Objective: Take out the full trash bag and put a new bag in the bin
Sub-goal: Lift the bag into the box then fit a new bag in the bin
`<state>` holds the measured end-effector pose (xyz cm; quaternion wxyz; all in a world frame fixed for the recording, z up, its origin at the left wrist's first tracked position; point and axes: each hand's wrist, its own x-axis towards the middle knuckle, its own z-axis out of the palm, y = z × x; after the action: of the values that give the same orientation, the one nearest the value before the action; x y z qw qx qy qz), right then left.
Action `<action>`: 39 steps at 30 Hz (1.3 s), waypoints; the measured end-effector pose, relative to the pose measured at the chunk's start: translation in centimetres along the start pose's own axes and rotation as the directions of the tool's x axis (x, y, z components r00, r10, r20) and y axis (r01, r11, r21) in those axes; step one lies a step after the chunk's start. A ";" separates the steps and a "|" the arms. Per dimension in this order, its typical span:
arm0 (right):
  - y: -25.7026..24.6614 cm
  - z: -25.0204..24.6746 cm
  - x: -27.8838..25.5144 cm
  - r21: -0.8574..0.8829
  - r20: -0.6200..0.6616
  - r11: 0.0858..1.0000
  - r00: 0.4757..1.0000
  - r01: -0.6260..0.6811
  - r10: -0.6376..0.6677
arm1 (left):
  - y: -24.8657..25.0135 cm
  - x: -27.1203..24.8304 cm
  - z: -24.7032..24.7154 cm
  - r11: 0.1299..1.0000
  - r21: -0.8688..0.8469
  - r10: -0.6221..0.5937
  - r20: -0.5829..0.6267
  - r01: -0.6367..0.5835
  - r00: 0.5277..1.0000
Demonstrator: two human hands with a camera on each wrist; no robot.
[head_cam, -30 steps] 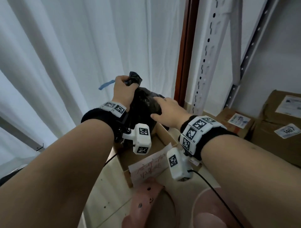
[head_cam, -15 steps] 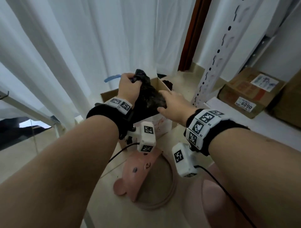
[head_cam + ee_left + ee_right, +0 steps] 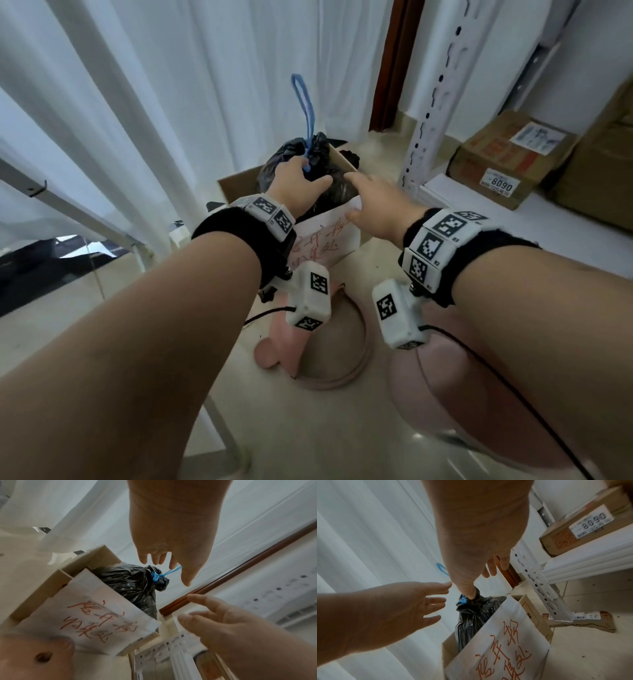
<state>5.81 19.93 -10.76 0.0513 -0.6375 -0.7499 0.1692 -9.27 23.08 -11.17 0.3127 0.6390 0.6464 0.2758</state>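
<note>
A full black trash bag, tied at the neck with a blue drawstring, sits in a cardboard box fronted by a white sheet with red writing. My left hand hovers just over the knot with straight, spread fingers; the string runs past them. My right hand is open beside the bag, thumb tip by the knot. A pink bin lies under my right forearm, with its pink lid and ring on the floor.
White curtains hang behind the box. A perforated white shelf upright stands right of it, with labelled cardboard boxes on the low shelf. A slanted metal leg crosses the left side. Pale tile floor lies around the pink parts.
The bag went down into the box. My left hand let go of its neck and my right hand came off its side; the blue loop now stands free.
</note>
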 end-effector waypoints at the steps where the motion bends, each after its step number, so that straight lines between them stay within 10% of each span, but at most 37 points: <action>1: 0.1 -0.7 -1.4 0.003 -0.014 1.000 1.000 -0.002 0.002 | 0.8 -1.6 0.0 1.000 0.013 0.010 0.017 -0.011 1.000; 15: 1.4 -10.5 -21.5 -0.037 -0.233 0.999 0.972 0.009 -0.018 | 12.2 -18.5 -2.2 0.977 0.030 0.207 0.057 -0.209 0.977; 26: 14.2 -7.5 -28.9 0.132 -0.086 0.930 0.930 -0.344 0.357 | 16.2 -20.7 8.0 0.964 -0.056 0.266 0.217 -0.261 0.939; 39: 29.0 -2.5 -24.6 0.152 -0.058 0.772 0.774 -0.617 0.630 | 20.5 -13.4 23.4 0.710 0.261 0.403 0.611 -0.654 0.682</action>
<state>38.22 0.19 -14.26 0.0716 -0.8536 -0.4800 0.1893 21.67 9.29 -10.24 0.2151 0.9059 0.3644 0.0153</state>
